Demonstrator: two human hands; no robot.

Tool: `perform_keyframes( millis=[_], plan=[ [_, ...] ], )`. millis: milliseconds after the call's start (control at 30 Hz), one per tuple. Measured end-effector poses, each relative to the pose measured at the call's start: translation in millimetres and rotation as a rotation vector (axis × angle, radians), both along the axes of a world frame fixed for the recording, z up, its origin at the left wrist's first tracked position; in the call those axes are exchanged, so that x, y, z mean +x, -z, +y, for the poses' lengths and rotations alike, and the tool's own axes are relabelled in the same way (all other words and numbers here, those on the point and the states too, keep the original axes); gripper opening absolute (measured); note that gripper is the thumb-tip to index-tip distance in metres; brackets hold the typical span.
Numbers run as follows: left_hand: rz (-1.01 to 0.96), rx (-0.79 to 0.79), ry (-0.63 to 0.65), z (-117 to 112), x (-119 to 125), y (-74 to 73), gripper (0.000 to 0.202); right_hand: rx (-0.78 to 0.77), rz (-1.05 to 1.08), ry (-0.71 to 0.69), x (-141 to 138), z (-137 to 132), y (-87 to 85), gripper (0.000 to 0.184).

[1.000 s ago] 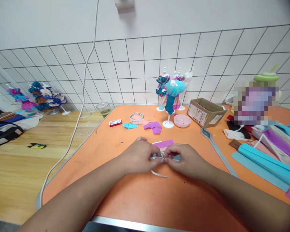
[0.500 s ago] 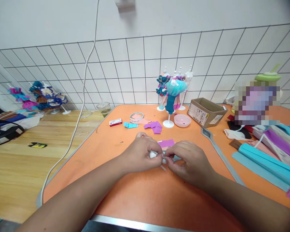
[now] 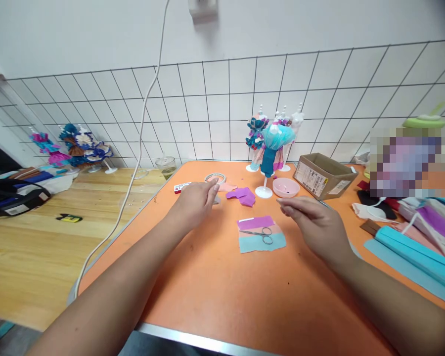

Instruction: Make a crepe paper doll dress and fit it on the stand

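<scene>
Just the head camera's view to call, and here it is: an orange table [image 3: 207,296] fills the middle, a pale wooden surface [image 3: 40,267] runs off to the left, and a black-lined tiled wall [image 3: 207,113] stands behind. Scissors [image 3: 258,234] lie mid-table across purple, pink and blue strips [image 3: 250,243].

Over to the containers: the pink bowl [image 3: 282,191] has a few dark bits inside, the cardboard box [image 3: 311,179] beside it gapes upward, its floor hidden from me, and a clear cup [image 3: 166,167] has something greenish in it.

Now the hands! The left hand [image 3: 196,202] stretches forward, back uppermost, fingertips right by the white ring [image 3: 222,176]; its grip, and whether it touches, I can't tell. The right hand [image 3: 315,225] hangs over the table near the bowl, thumb and fingers pressed together at the tips; anything tiny between them escapes me.
</scene>
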State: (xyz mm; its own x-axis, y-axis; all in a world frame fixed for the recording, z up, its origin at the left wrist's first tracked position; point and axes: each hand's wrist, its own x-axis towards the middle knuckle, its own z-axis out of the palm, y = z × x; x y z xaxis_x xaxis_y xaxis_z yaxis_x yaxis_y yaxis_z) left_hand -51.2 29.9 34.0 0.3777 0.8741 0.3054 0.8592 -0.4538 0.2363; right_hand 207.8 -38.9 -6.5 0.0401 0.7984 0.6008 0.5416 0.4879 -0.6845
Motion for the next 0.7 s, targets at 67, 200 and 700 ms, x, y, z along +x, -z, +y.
perform_keyframes(
  millis=[67, 200, 700],
  plan=[
    [0.176, 0.014, -0.105, 10.7, -0.8, 9.5, 0.047, -0.207, 0.136, 0.003, 7.3, 17.0, 6.4, 0.022],
    [0.289, -0.010, -0.055, 16.6, 5.8, 29.4, 0.054, -0.492, 0.235, -0.178, 15.1, 26.4, 7.7, 0.054],
    [-0.010, -0.760, 0.366, -0.7, -0.8, 22.8, 0.059, -0.471, -0.053, -0.273, -4.7, 18.5, 26.9, 0.047]
  ],
)
